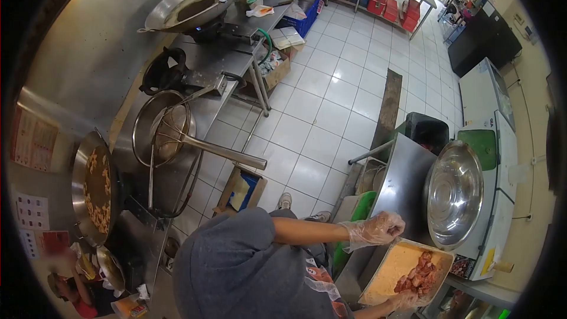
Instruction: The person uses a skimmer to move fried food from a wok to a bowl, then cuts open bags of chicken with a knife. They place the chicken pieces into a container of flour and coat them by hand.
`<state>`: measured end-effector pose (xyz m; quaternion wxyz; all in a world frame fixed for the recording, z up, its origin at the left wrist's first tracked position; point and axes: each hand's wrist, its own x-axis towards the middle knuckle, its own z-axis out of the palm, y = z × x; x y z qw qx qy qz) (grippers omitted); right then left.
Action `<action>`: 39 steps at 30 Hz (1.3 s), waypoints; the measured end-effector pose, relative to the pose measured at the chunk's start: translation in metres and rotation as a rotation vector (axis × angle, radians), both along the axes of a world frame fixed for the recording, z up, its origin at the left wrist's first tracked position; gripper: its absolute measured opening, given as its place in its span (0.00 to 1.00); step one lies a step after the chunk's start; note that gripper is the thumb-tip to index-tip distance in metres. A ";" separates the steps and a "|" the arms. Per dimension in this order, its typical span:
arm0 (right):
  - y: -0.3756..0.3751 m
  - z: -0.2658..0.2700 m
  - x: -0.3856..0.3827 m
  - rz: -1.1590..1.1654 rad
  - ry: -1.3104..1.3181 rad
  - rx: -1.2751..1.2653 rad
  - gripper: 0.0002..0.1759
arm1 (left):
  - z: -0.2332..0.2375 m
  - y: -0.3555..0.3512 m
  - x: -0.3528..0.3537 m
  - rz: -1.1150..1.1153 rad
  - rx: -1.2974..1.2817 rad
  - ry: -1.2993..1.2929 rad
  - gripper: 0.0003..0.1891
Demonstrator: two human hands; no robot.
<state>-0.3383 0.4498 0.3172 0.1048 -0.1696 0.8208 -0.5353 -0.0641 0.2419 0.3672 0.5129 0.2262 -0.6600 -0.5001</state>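
My left hand (pixel 378 230), in a clear plastic glove, is held up beside the upper edge of a rectangular metal tray (pixel 378 264). Its fingers are curled in, and what they hold, if anything, is hidden. Pale orange flour-like powder (pixel 387 272) fills the tray, with a heap of reddish raw meat pieces (pixel 420 274) lying on it. At the tray's lower edge is my right hand (pixel 404 301), also gloved, right at the meat with its fingers mostly out of sight.
A large steel bowl (pixel 455 195) stands beyond the tray on the steel table (pixel 404 177). Behind are a wok of frying pieces (pixel 97 195), a strainer (pixel 171 133) and another wok (pixel 195 3). Another person (pixel 77 289) is at lower left. Chest freezers (pixel 487 94) line the right wall.
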 end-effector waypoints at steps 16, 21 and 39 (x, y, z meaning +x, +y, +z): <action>-0.031 0.006 -0.025 0.085 -0.145 -0.056 0.55 | 0.008 -0.120 0.026 0.118 0.266 0.136 0.47; -0.054 0.016 -0.029 0.123 -0.109 -0.021 0.56 | 0.027 -0.198 0.090 0.235 0.574 0.395 0.68; -0.470 0.092 0.162 0.411 0.097 0.059 0.54 | -0.279 -0.556 0.552 1.006 1.061 0.751 0.17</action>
